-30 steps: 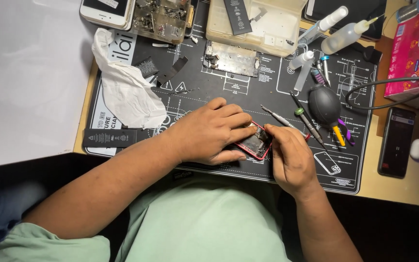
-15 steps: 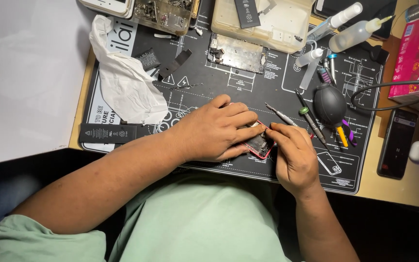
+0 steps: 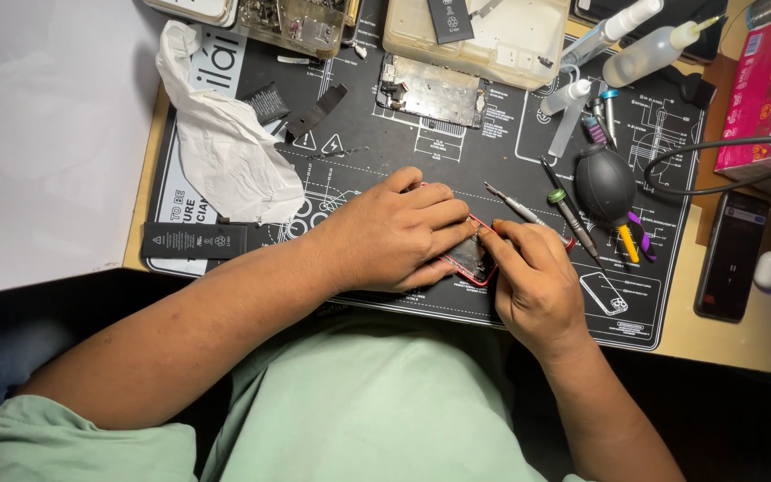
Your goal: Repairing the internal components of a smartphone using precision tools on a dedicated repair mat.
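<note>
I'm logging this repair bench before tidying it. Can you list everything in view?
Opened phone: one, red-framed, mat centre, under both hands
Work mat: one, black, on the desk
Crumpled cloth: one, white, mat left
Air blower: one, black, mat right
Screwdrivers: two, metal, beside the blower
Squeeze bottles: two, clear, top right
Parts tray: one, cream, top centre
Second phone: one, black, right of the mat
Box: one, pink, far right
Left hand: on the opened phone
Right hand: fingers at the phone's edge
</note>
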